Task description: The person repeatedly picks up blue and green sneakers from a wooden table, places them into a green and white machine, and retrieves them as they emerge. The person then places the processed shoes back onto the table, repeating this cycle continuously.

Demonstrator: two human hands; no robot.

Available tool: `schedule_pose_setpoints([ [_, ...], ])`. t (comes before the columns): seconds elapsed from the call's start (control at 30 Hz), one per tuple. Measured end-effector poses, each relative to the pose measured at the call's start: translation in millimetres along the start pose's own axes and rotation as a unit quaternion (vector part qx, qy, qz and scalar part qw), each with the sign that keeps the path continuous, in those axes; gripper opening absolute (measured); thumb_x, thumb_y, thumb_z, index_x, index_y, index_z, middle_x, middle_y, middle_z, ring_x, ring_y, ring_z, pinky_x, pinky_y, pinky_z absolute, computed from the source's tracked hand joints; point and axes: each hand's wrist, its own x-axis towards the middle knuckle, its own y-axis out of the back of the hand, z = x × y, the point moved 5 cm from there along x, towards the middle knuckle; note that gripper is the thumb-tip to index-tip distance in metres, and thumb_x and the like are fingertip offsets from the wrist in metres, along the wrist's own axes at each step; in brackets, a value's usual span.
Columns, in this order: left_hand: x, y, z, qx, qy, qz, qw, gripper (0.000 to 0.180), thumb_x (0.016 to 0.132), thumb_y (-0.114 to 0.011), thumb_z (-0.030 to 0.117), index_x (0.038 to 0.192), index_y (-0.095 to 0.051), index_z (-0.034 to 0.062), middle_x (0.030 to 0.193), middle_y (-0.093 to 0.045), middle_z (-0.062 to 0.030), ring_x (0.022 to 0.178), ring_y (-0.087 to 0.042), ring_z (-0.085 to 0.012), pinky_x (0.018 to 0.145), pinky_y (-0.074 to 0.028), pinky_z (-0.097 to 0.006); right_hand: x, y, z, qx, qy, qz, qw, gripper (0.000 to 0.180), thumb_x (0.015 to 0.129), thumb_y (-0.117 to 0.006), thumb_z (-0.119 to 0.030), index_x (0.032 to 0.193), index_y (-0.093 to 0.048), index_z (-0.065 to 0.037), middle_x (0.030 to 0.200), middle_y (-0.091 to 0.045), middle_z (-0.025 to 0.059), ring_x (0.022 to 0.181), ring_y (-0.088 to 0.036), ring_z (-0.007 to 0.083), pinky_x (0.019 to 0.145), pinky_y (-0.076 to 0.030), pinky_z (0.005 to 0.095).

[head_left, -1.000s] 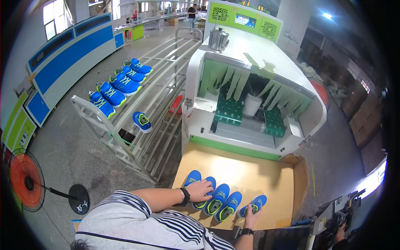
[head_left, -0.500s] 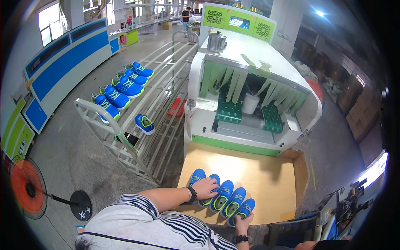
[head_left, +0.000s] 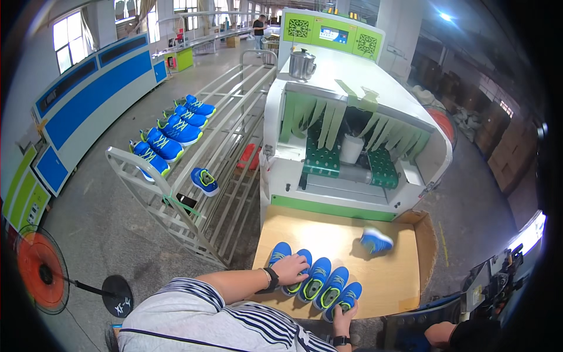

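Note:
Several blue sneakers with lime-green collars stand side by side at the near edge of the wooden tabletop [head_left: 387,281]. My left hand [head_left: 290,268] lies over the left end of the row, its fingers curled over the second sneaker [head_left: 304,256]. Part of the leftmost sneaker [head_left: 280,251] is behind that hand. At the row's right end, my right hand [head_left: 345,317] grips the heel of the rightmost sneaker [head_left: 350,293]. Apart from the row, a single sneaker [head_left: 375,240], smeared by motion, is over the tabletop's right part.
A white-and-green conveyor machine [head_left: 352,202] with hanging strips stands beyond the tabletop. To the left is a metal rack [head_left: 223,229] carrying several blue sneakers [head_left: 179,129]. A floor fan [head_left: 44,273] stands further left. Another person's hand [head_left: 441,334] shows at lower right.
A single blurred sneaker has appeared over the right part of the tabletop. Both my hands stay on the row. The other person's hand at lower right shows more fully.

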Motion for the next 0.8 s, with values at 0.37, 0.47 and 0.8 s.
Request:
schedule_pose_setpoints([
  [0.37, 5.1, 11.1, 12.4, -0.028, 0.008, -0.005, 1.0, 0.032, 0.091, -0.067, 0.029, 0.112, -0.067, 0.005, 0.115, -0.062, -0.0138, 0.107, -0.057, -0.0354, 0.095, -0.047, -0.045, 4.3, 8.6, -36.3, -0.005, 0.041, 0.057, 0.998, 0.075, 0.084, -0.074, -0.012, 0.146, -0.034, 0.004, 0.14, -0.043, 0.0279, 0.133, -0.042, 0.0429, 0.115, -0.034, 0.0455],
  [0.47, 9.8, 16.0, 16.6, -0.019, 0.004, -0.003, 1.0, 0.032, 0.09, -0.068, 0.028, 0.113, -0.067, 0.0051, 0.114, -0.061, -0.0131, 0.107, -0.057, -0.0344, 0.096, -0.047, -0.044, 17.6, 24.9, -34.1, -0.035, 0.025, 0.038, 0.998, 0.065, 0.088, -0.077, -0.031, 0.133, -0.046, 0.004, 0.13, -0.051, 0.0264, 0.128, -0.048, 0.0401, 0.111, -0.037, 0.044],
  [0.8, 15.5, 17.1, 7.5, -0.023, 0.019, -0.03, 0.999, 0.035, 0.089, -0.069, 0.029, 0.113, -0.067, 0.0043, 0.113, -0.06, -0.0119, 0.106, -0.056, -0.0326, 0.094, -0.047, -0.044, 236.0, 29.2, -26.3, 0.089, -0.236, -0.094, 0.963, 0.082, 0.084, -0.082, -0.049, 0.139, -0.051, 0.005, 0.111, -0.063, 0.0139, 0.098, -0.061, 0.0226, 0.082, -0.053, 0.0364],
])
